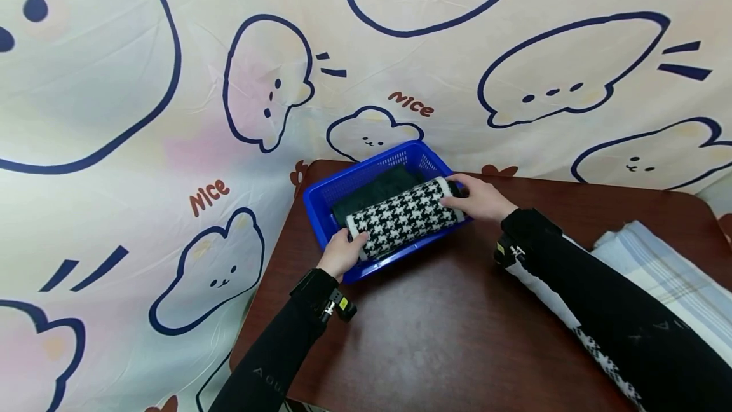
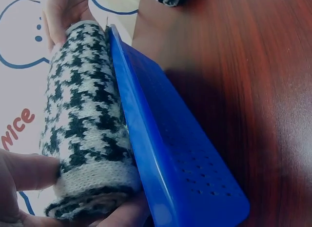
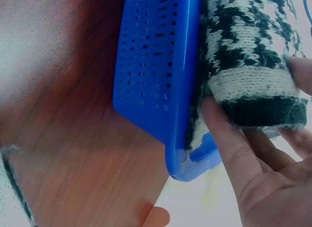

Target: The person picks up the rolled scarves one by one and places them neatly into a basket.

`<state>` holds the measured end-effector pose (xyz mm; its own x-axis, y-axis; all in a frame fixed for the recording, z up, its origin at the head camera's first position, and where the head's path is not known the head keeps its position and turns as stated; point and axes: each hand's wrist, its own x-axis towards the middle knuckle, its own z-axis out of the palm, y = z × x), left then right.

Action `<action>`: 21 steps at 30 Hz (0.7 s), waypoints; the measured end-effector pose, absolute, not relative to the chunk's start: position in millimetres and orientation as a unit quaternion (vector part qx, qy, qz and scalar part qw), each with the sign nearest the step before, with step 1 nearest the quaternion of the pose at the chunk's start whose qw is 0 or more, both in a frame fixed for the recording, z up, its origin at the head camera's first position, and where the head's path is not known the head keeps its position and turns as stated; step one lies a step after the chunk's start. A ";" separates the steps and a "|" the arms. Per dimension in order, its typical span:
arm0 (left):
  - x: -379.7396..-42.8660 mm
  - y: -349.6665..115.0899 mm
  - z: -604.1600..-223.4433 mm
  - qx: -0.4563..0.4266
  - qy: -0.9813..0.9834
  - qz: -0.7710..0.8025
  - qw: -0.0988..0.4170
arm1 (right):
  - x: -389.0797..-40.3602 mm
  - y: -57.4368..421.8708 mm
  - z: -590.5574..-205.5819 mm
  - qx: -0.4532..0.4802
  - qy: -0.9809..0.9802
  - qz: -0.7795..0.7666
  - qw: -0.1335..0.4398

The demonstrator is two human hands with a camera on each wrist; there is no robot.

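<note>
A rolled black-and-white houndstooth knit [image 1: 405,216] lies slantwise in the front part of the blue plastic basket [image 1: 313,203]. My left hand [image 1: 341,253] grips its near left end, thumb on top and fingers underneath. At the far right end, my right hand [image 1: 477,199] holds the roll between thumb and fingers. Both wrist views show the knit roll [image 2: 87,105] close along the basket's rim [image 3: 183,80]. Behind the roll, a dark green cloth [image 1: 377,191] rests in the basket, partly covered.
The basket stands on a brown wooden table [image 1: 434,336], near its back left corner. Pale blue and white striped cloth [image 1: 657,259] lies at the right. Another houndstooth piece [image 1: 606,358] shows below my right forearm, mostly hidden. A cartoon-printed curtain [image 1: 389,68] hangs behind.
</note>
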<state>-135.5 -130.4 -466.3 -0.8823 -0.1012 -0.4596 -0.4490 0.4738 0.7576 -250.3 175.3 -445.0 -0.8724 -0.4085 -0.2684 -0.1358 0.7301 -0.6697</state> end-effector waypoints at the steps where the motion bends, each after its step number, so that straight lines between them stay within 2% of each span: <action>1: -135.7 -130.4 -466.6 -0.163 0.842 0.482 0.180 | -251.5 174.8 -445.4 -0.150 0.907 -0.335 0.204; 21: -139.8 -130.0 -471.3 -0.152 0.867 0.436 0.186 | -268.5 157.7 -448.7 -0.165 0.913 -0.296 0.227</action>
